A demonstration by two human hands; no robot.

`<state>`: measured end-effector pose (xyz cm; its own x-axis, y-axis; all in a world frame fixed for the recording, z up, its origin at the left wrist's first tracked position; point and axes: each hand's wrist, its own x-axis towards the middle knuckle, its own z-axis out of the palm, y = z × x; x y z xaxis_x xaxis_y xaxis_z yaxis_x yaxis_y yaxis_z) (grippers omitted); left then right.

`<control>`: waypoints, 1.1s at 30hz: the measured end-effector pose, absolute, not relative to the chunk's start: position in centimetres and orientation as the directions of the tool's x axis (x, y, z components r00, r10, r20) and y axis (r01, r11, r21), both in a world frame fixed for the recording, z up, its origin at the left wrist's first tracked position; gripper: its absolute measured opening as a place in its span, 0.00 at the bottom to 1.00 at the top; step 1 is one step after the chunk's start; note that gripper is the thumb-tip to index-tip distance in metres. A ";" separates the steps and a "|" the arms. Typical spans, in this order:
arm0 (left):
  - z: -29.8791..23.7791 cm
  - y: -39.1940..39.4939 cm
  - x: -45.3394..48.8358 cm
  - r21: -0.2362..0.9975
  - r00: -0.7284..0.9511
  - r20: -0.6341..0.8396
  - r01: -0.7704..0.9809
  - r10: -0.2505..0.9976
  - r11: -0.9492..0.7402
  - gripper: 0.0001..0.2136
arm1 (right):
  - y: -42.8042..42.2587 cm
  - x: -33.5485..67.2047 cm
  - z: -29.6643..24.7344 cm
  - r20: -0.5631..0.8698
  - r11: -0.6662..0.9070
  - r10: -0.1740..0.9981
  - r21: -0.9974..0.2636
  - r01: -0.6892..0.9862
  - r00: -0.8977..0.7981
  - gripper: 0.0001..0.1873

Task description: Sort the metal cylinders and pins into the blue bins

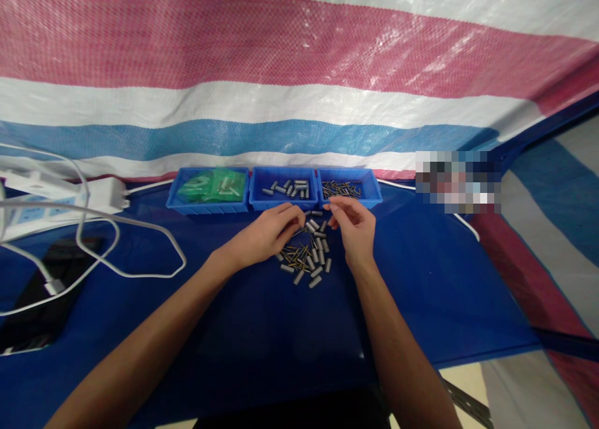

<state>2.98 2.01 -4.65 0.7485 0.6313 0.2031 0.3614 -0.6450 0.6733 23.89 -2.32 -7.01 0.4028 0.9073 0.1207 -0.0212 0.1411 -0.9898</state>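
Observation:
On the blue table lies a loose pile of small grey metal cylinders (pixel 315 255) mixed with thin brass-coloured screws (pixel 296 254). My left hand (pixel 274 230) is at the pile's upper left, thumb and fingertips pinched together over its edge. Whatever sits in that pinch is too small to make out. To the right of the pile, my right hand (pixel 354 229) has its thumb and forefinger closed just in front of the right blue bin (pixel 374 195). Anything between those fingertips cannot be made out either. The two hands are apart from each other.
The middle blue bin (pixel 259 202) holds grey cylinders, and the right one holds screws. Green plastic bags (pixel 213 185) fill the left blue bin (pixel 175 199). A power strip (pixel 100 195), white cables (pixel 140 274) and a black phone (pixel 58 279) occupy the left. Striped sheeting (pixel 262 48) hangs behind.

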 end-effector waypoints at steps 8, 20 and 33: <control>-4.0 1.5 3.4 0.863 0.609 0.208 0.254 0.765 -0.437 0.05 | -2.8 23.7 -7.0 0.121 0.122 0.981 -0.993 0.006 0.154 0.08; -3.6 1.8 3.7 0.993 0.429 0.089 0.037 0.899 -0.116 0.14 | -3.2 23.5 -6.5 0.069 0.068 0.997 -0.997 -0.029 -0.041 0.17; -4.1 1.8 3.5 0.988 0.383 0.104 0.064 0.918 -0.138 0.18 | -2.9 23.6 -6.4 0.019 0.023 0.999 -0.988 -0.155 0.029 0.15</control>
